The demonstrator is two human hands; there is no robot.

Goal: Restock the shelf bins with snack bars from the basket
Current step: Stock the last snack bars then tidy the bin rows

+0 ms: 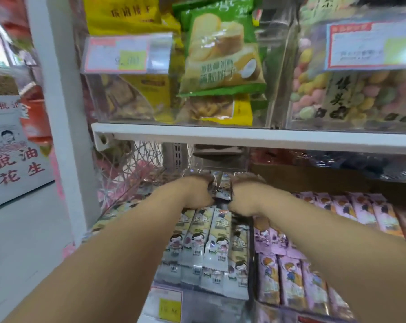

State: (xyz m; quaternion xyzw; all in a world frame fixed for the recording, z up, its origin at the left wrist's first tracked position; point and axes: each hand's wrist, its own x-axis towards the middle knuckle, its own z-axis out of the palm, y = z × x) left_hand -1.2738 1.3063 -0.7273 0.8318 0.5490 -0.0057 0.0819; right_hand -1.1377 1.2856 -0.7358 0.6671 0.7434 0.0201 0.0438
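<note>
The left hand [194, 193] and the right hand [245, 195] were close together just under the white shelf board [244, 136]. Each had its fingers curled over the top of one bundle of snack bars [223, 187], so the bundle was clamped between the two palms with its wrappers standing on end. Blur hid the fingertips, and how many bars the bundle held could not be told. Both bare forearms reached in from below the board's front edge.

Under the board's middle, nearer the camera, stood rows of yellow-and-grey bars [211, 243], packed side by side, with a price tag [166, 304] at their front. Under the board's right half lay lilac-wrapped bars [288, 278] in tight rows. Below the board's left end a pale wire lattice [132, 164] showed — basket or rack, unclear.

Above the board's middle a green biscuit packet [220, 54] sat in a clear bin [97, 96], and above its right end were pastel sweets [314, 89]. Left of the board rose a white upright [57, 89].
</note>
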